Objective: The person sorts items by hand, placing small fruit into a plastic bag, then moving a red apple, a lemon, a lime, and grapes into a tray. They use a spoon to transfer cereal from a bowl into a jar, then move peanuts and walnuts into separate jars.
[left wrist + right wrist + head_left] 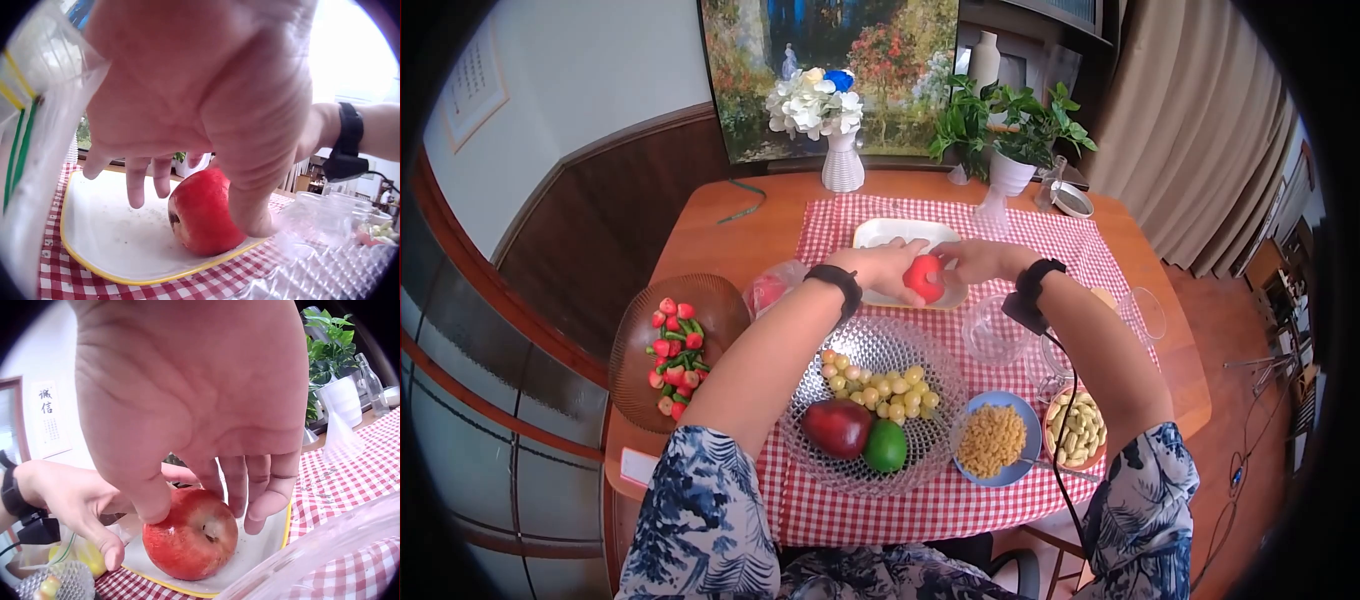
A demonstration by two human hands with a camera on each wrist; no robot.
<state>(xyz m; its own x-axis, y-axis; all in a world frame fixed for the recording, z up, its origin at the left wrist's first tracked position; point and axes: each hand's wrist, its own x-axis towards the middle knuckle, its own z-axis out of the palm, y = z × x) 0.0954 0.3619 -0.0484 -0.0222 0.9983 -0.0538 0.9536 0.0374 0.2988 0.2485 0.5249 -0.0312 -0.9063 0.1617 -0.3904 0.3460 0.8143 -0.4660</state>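
A red apple (923, 280) is over the white tray with a yellow rim (106, 225). My right hand (982, 262) grips it, thumb on one side and fingers on the other, as the right wrist view shows; the apple's hollow end (211, 531) faces that camera. On the apple's left is my left hand (885, 266), its fingers loosely extended over the tray and its thumb apart from the fruit. A clear zip bag (44, 125) is close by the left wrist.
Nearest me, a glass bowl (865, 480) holds grapes, a mango and a green fruit. A brown bowl (628, 345) of strawberries and green peppers is at left. At right are clear containers (992, 330), a blue plate (1030, 415) of pasta-like pieces and a bowl of peanuts (1076, 430).
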